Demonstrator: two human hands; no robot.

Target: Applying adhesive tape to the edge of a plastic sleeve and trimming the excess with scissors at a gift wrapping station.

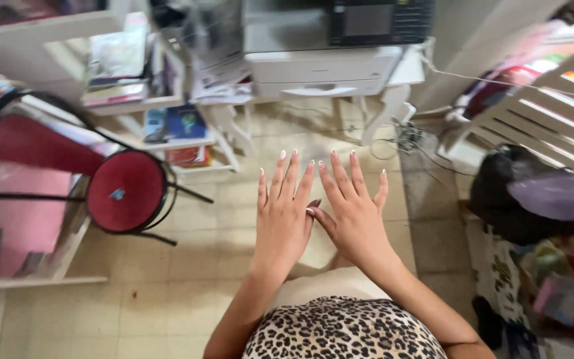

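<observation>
- The left hand (286, 213) is held out flat in the middle of the frame, back of the hand up, its fingers (292, 174) straight, spread a little and released; it holds nothing.
- The right hand (352, 211) lies just beside it to the right, also flat and palm down, fingers (340, 174) stretched out and released, with nothing in its grasp.
- The two thumbs meet between the hands near the centre of the frame, touching or all but touching; all the nails show pale tips.
- Both hands hang in the air above the tiled floor (167, 292), which fills the lower left and middle of the frame.
- Nearest to the left hand, at centre left, is a round red stool (126, 191) with a dark metal frame, standing on the floor and well apart from the hand.
- A glass-topped surface (14, 219) with a white edge fills the far left; red and pink show through it.
- White shelves (161, 106) with stacked books and magazines stand at upper left.
- A white printer (323, 66) sits at top centre, with cables on the floor below to its right.
- A dark bag (506, 199) lies at the right edge, below a white slatted rack (553, 113) of bright goods.
- A leopard-print garment (343, 329) shows at bottom centre.
</observation>
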